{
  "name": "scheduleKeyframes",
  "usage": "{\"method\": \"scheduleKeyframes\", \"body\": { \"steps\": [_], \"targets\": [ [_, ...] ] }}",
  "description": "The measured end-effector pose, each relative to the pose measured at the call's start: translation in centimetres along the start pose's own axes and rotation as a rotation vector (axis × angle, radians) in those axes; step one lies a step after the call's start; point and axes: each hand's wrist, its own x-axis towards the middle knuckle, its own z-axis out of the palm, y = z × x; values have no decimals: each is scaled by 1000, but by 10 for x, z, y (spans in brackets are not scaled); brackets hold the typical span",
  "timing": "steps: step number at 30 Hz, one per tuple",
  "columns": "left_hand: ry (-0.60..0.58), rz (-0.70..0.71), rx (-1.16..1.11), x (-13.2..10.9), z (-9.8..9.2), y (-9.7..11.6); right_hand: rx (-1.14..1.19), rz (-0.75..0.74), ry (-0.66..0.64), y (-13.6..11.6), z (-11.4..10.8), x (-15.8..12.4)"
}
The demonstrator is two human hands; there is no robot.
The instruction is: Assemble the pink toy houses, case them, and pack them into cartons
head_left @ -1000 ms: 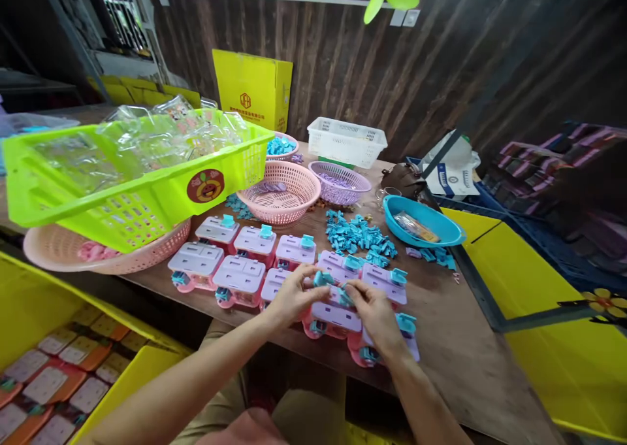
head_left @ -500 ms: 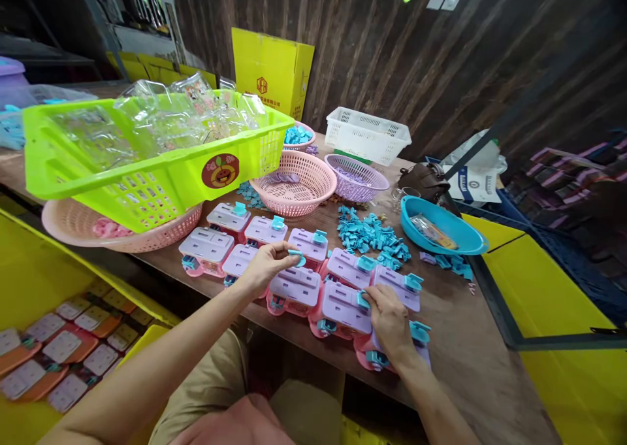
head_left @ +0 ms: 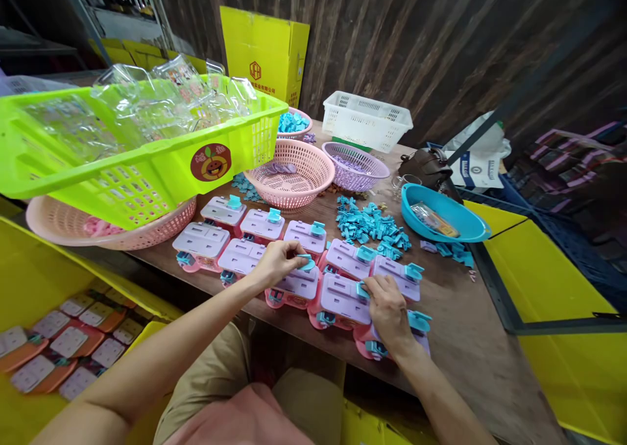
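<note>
Two rows of small pink plastic toy boxes with lilac slotted lids stand along the table's front edge. My left hand (head_left: 280, 262) is closed in a pinch on a small turquoise plastic piece (head_left: 307, 263), just over the right end of a lilac lid (head_left: 298, 284) in the front row. My right hand (head_left: 390, 306) has its fingers closed on another turquoise piece (head_left: 362, 291), at the right end of the neighbouring lilac lid (head_left: 343, 296). Part of the front-right box (head_left: 420, 340) is hidden under my right hand. Several other lids carry similar turquoise pieces.
Loose turquoise pieces (head_left: 369, 226) lie in a heap behind the boxes. Around it stand a pink basket (head_left: 294, 193), a purple basket (head_left: 360, 180) and a blue basin (head_left: 441, 219). A green crate (head_left: 147, 164) of clear packaging rests on a pink basin (head_left: 161, 229) at left.
My left hand has moved slightly right with its turquoise piece, over the lid. My right hand stays at the same lid's corner. The whole view has shifted a little.
</note>
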Motion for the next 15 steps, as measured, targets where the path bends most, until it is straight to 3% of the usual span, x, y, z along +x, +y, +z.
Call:
{"method": "scheduleKeyframes", "body": {
  "steps": [8, 15],
  "targets": [
    [-54, -14, 252, 12, 4, -2, -160, -128, 63, -9, 2, -1],
    [-112, 34, 385, 18, 4, 4, -143, -150, 88, -9, 0, -1]
  ]
}}
